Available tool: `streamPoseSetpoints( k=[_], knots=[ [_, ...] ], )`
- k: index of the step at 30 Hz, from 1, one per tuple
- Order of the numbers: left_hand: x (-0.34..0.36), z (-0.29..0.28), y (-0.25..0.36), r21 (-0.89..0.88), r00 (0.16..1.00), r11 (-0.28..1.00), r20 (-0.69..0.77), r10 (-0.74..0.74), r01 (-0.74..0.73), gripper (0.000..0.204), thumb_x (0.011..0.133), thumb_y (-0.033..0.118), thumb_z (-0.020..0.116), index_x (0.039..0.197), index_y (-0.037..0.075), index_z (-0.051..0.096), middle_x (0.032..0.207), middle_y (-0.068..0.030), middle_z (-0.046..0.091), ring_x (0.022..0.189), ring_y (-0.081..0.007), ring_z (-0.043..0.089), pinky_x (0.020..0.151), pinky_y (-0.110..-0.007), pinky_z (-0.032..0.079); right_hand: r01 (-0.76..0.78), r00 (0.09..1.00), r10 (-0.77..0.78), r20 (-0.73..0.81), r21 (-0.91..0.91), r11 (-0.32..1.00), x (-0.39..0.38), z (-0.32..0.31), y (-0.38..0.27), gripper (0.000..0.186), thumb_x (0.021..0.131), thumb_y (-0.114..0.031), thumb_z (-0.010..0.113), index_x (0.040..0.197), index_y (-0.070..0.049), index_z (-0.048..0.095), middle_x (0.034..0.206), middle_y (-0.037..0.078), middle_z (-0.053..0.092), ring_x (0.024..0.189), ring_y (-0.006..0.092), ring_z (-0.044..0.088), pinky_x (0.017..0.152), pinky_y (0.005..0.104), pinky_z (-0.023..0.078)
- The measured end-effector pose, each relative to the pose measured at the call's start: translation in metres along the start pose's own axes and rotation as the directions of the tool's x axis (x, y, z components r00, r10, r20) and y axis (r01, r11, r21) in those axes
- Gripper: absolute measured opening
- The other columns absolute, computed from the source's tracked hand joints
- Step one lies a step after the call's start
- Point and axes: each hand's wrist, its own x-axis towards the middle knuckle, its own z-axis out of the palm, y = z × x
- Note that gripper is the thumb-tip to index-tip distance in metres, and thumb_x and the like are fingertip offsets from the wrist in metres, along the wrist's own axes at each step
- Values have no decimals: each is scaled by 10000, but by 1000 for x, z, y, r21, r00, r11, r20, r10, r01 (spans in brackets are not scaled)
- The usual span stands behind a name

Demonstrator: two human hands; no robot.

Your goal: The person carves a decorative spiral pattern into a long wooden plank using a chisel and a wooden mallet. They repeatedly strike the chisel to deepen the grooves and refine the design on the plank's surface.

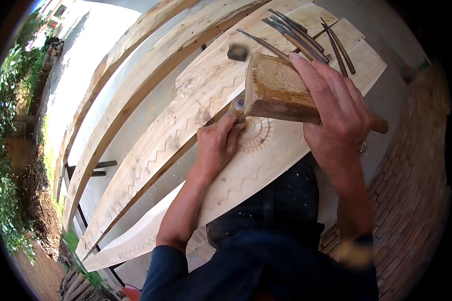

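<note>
My left hand (217, 140) grips a chisel (238, 105) whose handle end points up, over a carved round rosette (255, 134) on a pale plank (246, 178). My right hand (336, 105) is wrapped round a block-like wooden mallet (276, 89), its head just above and right of the chisel's end. Whether they touch I cannot tell. Zigzag lines are cut along the planks, and a second round carving (191, 79) sits further up. The chisel's tip is hidden by my hand.
Several chisels and gouges (296, 37) lie at the upper right of the work, near a small dark block (237, 52). More long beams (125, 90) rest at the left on dark supports (100, 165). Plants (10, 175) line the far left; brick paving (402, 210) is at the right.
</note>
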Motion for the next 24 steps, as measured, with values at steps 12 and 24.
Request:
streamPoseSetpoints(
  k=[12, 24],
  knots=[
    [12, 1, 12, -169, 986, 976, -77, -149, 134, 197, 978, -75, 695, 1160, -3, 720, 932, -143, 802, 783, -263, 798, 707, -363, 623, -344, 938, 339, 72, 295, 891, -56, 2, -2, 812, 789, 100, 914, 1543, -33, 642, 1428, 168, 752, 1307, 317, 740, 1096, 448, 594],
    [10, 1, 3, -355, 943, 877, 48, -329, 324, 160, 1101, -63, 587, 1203, -81, 709, 1020, -126, 815, 955, -155, 774, 899, -297, 640, -394, 918, 382, 103, 332, 857, -63, 10, -2, 796, 805, 91, 912, 1544, -15, 637, 1405, 186, 756, 1278, 307, 745, 1092, 447, 595]
  ],
)
